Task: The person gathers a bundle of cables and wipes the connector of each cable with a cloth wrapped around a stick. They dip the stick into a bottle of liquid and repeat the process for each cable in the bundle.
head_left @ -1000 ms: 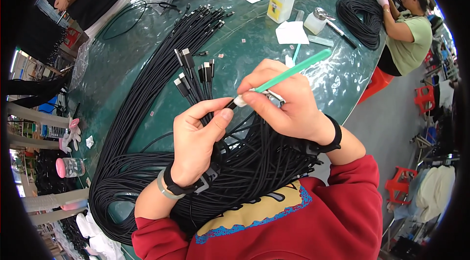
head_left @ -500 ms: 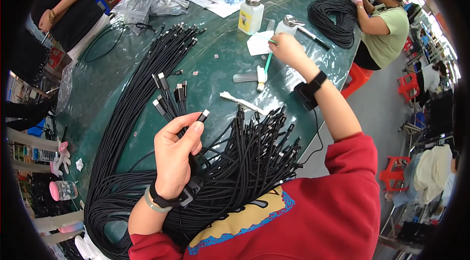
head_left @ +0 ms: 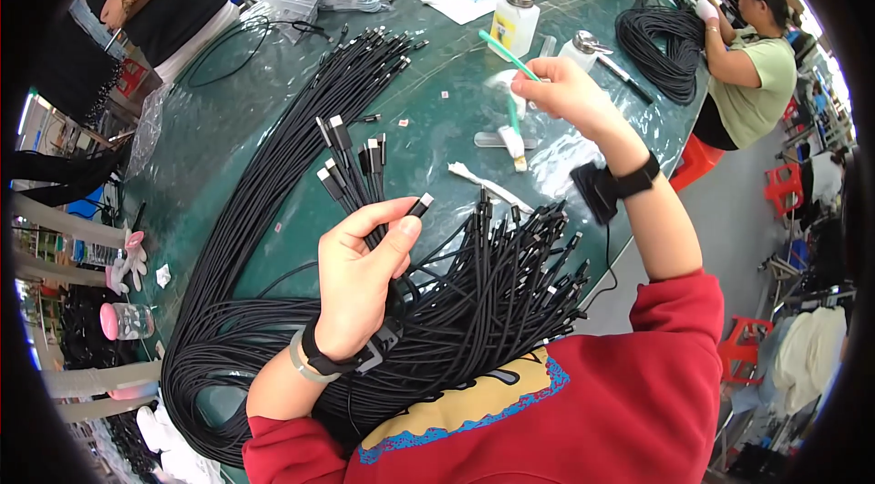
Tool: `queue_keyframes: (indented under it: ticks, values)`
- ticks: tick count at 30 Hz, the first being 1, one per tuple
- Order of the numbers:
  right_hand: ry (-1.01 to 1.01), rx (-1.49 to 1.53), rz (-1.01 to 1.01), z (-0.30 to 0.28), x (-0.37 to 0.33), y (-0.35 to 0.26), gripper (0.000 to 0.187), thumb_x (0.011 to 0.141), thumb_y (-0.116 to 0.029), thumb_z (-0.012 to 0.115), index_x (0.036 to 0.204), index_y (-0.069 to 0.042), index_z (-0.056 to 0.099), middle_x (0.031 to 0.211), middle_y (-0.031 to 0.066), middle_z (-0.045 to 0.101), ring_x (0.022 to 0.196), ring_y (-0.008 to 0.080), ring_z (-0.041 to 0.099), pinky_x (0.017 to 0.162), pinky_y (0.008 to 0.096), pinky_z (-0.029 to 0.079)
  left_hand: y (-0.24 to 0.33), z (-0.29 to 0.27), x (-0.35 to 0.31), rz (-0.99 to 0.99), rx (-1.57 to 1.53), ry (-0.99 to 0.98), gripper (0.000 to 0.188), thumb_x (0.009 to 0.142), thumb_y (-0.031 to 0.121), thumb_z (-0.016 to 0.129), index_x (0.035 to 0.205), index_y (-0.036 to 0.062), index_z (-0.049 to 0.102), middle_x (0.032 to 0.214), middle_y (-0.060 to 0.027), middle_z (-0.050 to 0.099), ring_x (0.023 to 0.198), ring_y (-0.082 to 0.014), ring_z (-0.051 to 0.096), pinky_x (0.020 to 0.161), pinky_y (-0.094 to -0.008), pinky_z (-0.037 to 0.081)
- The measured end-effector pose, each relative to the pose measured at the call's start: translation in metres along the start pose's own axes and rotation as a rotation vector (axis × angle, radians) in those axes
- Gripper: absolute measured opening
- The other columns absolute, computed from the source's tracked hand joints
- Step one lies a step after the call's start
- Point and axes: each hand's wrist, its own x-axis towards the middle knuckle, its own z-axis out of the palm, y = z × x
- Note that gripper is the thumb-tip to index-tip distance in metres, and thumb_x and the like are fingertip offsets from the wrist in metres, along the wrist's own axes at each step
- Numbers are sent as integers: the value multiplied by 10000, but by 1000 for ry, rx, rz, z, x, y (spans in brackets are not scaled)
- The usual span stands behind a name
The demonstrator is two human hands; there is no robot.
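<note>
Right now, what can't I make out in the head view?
In the head view:
- Near end of the green stick: hidden by the right hand.
- Cable just behind the held black connector: covered by the left hand.
- Contacts inside that connector's tip: too small.
- Head of the standing person in black: cut off by the upper edge.

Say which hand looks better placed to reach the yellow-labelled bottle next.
Probably right: the right hand is nearer the bottle, though holding a green stick; the left hand pinches a cable connector farther back.
</note>
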Motion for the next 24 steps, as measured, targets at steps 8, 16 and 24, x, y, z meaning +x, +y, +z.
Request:
queue_keyframes:
  ticks: [8, 16, 24]
  values:
    - [-329, 435, -157, 82, -75, -63, 121, 805, -149, 579, 860, -44, 557, 662, -53, 516, 580, 9, 455, 489, 155, 342, -4, 1, -4, 38, 46, 18, 180, 790, 26, 580, 963, -21, 581, 679, 7, 528, 511, -19, 381, 448, -165, 293]
    - [-189, 331, -217, 106, -83, -56, 144, 826, -169, 566, 852, -28, 552, 692, -40, 531, 627, 22, 476, 523, 170, 375, -7, 1, -11, 152, 102, -7, 162, 785, 17, 579, 940, -31, 578, 680, -3, 532, 522, -30, 399, 465, -164, 312]
    - [-14, 506, -124, 98, -70, -53, 138, 828, -146, 563, 865, -17, 531, 699, -36, 520, 634, 22, 456, 535, 179, 384, -4, -1, -9, 138, 152, 27, 167, 774, -2, 588, 938, -39, 589, 708, -3, 546, 629, -44, 445, 579, -174, 366]
